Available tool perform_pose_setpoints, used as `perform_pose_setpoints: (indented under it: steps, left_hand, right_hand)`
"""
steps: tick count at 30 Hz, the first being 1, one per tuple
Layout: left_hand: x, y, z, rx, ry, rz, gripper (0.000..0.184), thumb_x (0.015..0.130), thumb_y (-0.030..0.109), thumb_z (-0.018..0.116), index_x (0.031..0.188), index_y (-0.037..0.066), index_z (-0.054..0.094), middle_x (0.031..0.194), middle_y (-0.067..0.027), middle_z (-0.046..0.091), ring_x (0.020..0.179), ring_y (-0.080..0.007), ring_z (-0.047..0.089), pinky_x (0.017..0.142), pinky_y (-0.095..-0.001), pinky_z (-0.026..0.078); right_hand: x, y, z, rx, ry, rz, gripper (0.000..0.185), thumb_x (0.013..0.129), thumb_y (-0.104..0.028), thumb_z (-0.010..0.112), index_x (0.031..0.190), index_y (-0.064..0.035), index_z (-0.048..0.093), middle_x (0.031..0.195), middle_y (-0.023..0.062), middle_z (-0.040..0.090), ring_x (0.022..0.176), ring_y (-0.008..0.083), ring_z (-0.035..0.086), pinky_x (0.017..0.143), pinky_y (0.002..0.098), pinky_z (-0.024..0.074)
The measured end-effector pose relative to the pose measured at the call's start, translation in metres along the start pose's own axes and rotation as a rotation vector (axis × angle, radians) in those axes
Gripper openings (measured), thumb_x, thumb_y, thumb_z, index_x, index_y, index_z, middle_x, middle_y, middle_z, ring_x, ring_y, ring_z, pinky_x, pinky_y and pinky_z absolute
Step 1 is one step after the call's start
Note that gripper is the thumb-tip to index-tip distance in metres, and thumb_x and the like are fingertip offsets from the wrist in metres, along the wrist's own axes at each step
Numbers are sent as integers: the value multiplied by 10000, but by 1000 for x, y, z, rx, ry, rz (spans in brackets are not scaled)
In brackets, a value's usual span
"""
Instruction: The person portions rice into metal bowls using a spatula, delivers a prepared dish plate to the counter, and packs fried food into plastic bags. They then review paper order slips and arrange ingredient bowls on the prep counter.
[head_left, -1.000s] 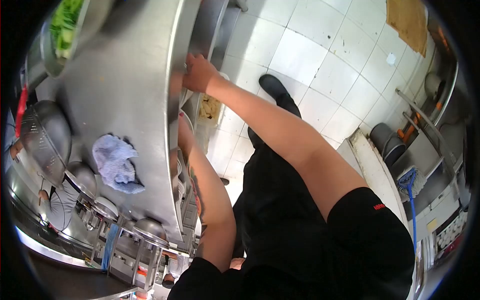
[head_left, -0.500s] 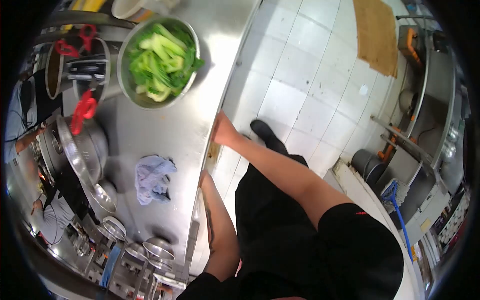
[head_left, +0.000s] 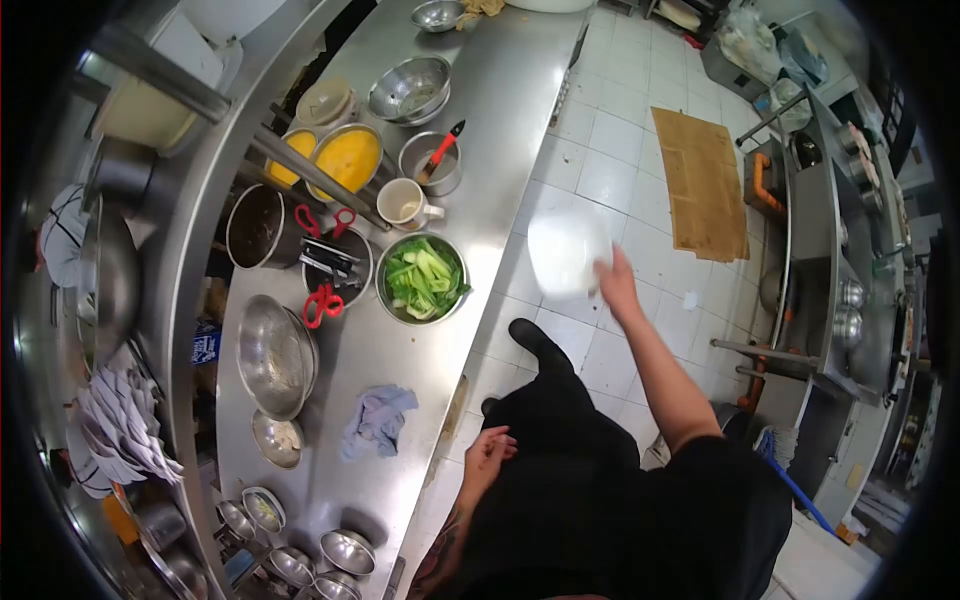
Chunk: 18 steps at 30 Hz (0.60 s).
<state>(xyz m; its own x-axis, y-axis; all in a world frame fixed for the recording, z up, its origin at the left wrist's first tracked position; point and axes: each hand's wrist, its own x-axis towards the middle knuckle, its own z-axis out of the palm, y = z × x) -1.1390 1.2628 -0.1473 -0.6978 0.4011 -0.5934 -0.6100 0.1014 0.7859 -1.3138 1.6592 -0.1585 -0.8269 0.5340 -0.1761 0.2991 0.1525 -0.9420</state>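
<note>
My right hand [head_left: 616,282] grips the edge of a white, square-looking bowl [head_left: 568,255], smeared by motion, over the tiled floor beside the counter. My left hand [head_left: 488,452] hangs near my waist by the counter's edge, its fingers loosely bent and apart with nothing visible in them. Nearest to it on the steel counter [head_left: 340,445] lies a crumpled bluish cloth [head_left: 378,422]. Farther up stands a metal bowl [head_left: 391,309] of cut green leafy vegetables [head_left: 425,278].
A white mug [head_left: 402,204], a pot with a red-handled brush [head_left: 440,155], yellow-filled containers [head_left: 346,160], red-handled scissors [head_left: 322,306] and a large metal bowl [head_left: 268,355] stand along the counter. Cardboard [head_left: 700,185] lies on the floor. A steel shelf [head_left: 205,250] runs along the left.
Both hands have left the area below the counter's edge. My right hand has moved out to the right, now with the white bowl; my left has drawn back. The view has shifted.
</note>
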Motion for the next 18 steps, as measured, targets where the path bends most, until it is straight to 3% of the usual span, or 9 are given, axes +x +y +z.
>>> perform_pose_setpoints:
  steps: [2, 3, 5, 8, 9, 10, 11, 14, 18]
  left_hand:
    - [11, 11, -8, -39, 185, -4, 295, 1035, 173, 543, 1263, -13, 565, 1039, -125, 682, 888, -157, 675, 785, -286, 568]
    - [11, 16, -9, -36, 194, -5, 295, 1035, 173, 543, 1263, -13, 565, 1039, -125, 682, 888, -157, 675, 785, -286, 568]
    - [13, 29, -7, -41, 291, 30, 291, 1035, 167, 537, 1257, -18, 572, 1034, -126, 683, 891, -161, 675, 794, -283, 566]
    - [11, 61, 6, -71, 361, 57, 287, 1038, 165, 534, 1249, -24, 579, 1035, -126, 678, 897, -161, 669, 808, -286, 560]
    - [9, 68, 10, -89, 405, 67, 287, 1039, 166, 532, 1247, -27, 581, 1037, -127, 676, 899, -162, 667, 813, -289, 559]
    - [8, 70, 11, -92, 417, 71, 287, 1039, 166, 532, 1247, -27, 581, 1037, -127, 676, 899, -162, 667, 813, -289, 559]
    - [5, 70, 12, -126, 473, 85, 289, 1041, 169, 528, 1246, -29, 581, 1037, -127, 675, 905, -163, 666, 814, -291, 559]
    - [-14, 66, 14, -190, 587, 107, 291, 1044, 176, 524, 1242, -27, 584, 1036, -126, 673, 912, -168, 664, 815, -295, 558]
    - [-51, 34, 10, -246, 698, 131, 292, 1040, 191, 536, 1244, -12, 589, 1041, -122, 672, 919, -173, 663, 827, -302, 558]
  right_hand:
    - [84, -51, 26, 245, 17, 4, 412, 906, -38, 468, 1313, 20, 491, 848, 118, 647, 617, 179, 612, 473, 323, 488]
    - [124, -70, 37, 289, -78, 23, 379, 885, -29, 462, 1256, 31, 505, 813, 128, 635, 583, 187, 604, 466, 327, 486]
    - [203, -82, 72, 385, -59, 115, 325, 864, -13, 450, 1169, 82, 506, 787, 154, 630, 535, 207, 589, 449, 338, 489]
    - [296, -89, 107, 411, -70, 185, 326, 868, 0, 466, 1175, 108, 476, 861, 182, 641, 586, 237, 634, 487, 355, 546]
    - [310, -99, 115, 515, 14, 211, 369, 885, -1, 481, 1230, 126, 440, 971, 206, 627, 686, 265, 667, 570, 363, 579]
    - [318, -105, 123, 617, 98, 239, 418, 903, -1, 496, 1285, 145, 404, 1080, 230, 614, 785, 293, 701, 653, 370, 612]
    - [322, -108, 128, 618, 85, 240, 418, 903, -1, 496, 1285, 145, 404, 1080, 230, 614, 785, 293, 701, 653, 370, 612]
    - [315, -109, 125, 786, 25, 79, 569, 975, -60, 531, 1446, 135, 280, 1359, 245, 468, 1092, 339, 657, 890, 393, 580]
    - [239, -59, 115, 539, 68, 125, 549, 978, -88, 532, 1470, 63, 339, 1306, 240, 551, 1072, 324, 670, 812, 378, 602]
